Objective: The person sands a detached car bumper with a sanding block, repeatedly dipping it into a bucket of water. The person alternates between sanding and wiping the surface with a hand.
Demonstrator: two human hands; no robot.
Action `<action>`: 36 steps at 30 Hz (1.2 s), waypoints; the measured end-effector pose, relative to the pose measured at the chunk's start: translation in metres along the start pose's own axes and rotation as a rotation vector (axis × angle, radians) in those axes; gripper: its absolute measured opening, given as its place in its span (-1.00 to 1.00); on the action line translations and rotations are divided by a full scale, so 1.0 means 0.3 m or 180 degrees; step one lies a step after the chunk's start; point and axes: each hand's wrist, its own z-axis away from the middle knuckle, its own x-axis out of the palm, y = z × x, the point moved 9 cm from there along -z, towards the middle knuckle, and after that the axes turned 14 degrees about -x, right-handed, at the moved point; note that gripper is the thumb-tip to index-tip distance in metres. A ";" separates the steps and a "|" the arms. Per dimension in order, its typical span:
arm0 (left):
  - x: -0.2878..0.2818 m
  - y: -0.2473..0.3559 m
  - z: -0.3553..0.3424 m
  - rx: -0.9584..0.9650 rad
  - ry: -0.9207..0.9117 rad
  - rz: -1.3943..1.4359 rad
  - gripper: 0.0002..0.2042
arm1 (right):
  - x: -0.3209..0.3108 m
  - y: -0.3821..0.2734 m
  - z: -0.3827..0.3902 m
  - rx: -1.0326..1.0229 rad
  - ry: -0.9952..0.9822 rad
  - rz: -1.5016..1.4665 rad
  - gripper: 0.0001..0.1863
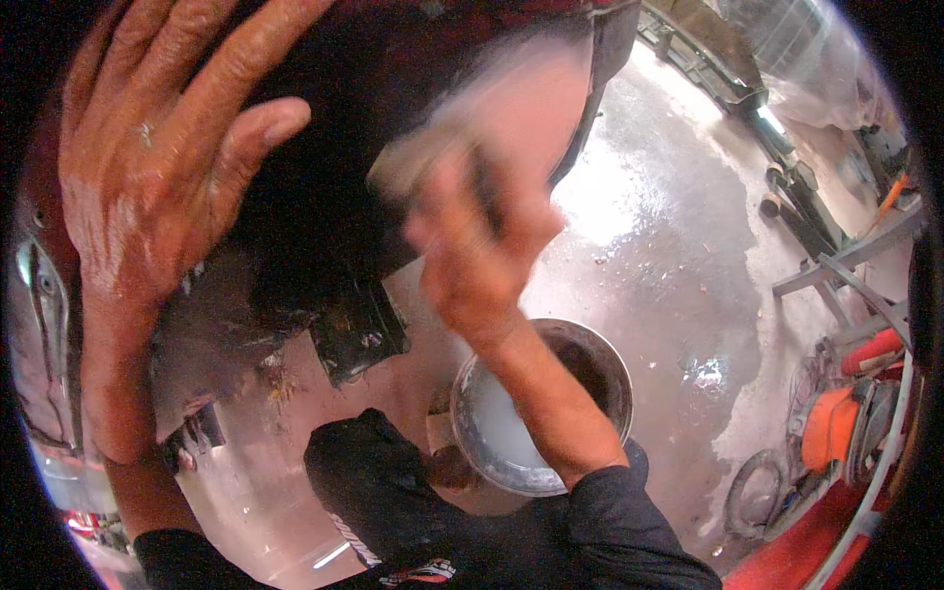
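My left hand [162, 147] lies wet on a dark car body panel [324, 128], fingers spread and thumb held away, holding nothing. Smeared by motion, my right hand [482, 236] grips a tan, flat pad [403, 162] against the panel, beside a pale pink patch [556, 93]. The pad's exact kind is too blurred to tell. Below my right forearm stands a round metal basin [615, 379] holding cloudy, whitish liquid; the forearm hides part of it.
The wet concrete floor [669, 265] shines around the basin. A black bracket-like part [359, 334] sits under the panel. At right are a grey metal frame [846, 261], an orange machine [831, 428] and a coiled hose [757, 492]. Clear plastic sheeting [787, 49] hangs at upper right.
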 end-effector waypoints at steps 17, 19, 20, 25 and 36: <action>-0.027 -0.020 0.020 -0.0024 -0.0030 0.0067 -0.41 | -0.061 0.107 -0.207 -0.0404 0.0225 0.0756 -0.44; -0.033 -0.021 0.008 -0.0029 0.0008 0.0088 -0.41 | -0.071 0.115 -0.210 -0.0286 0.0380 0.0785 -0.46; -0.028 -0.016 0.010 -0.0040 0.0006 0.0084 -0.41 | -0.062 0.105 -0.153 -0.0073 0.0405 0.0830 -0.48; -0.018 0.009 0.009 -0.0024 0.0050 0.0132 -0.42 | -0.022 -0.051 0.103 -0.0844 -0.0247 0.0065 -0.57; -0.016 0.006 -0.002 0.0013 0.0071 -0.0015 -0.42 | -0.068 0.064 0.190 -0.0423 -0.0279 0.0358 -0.64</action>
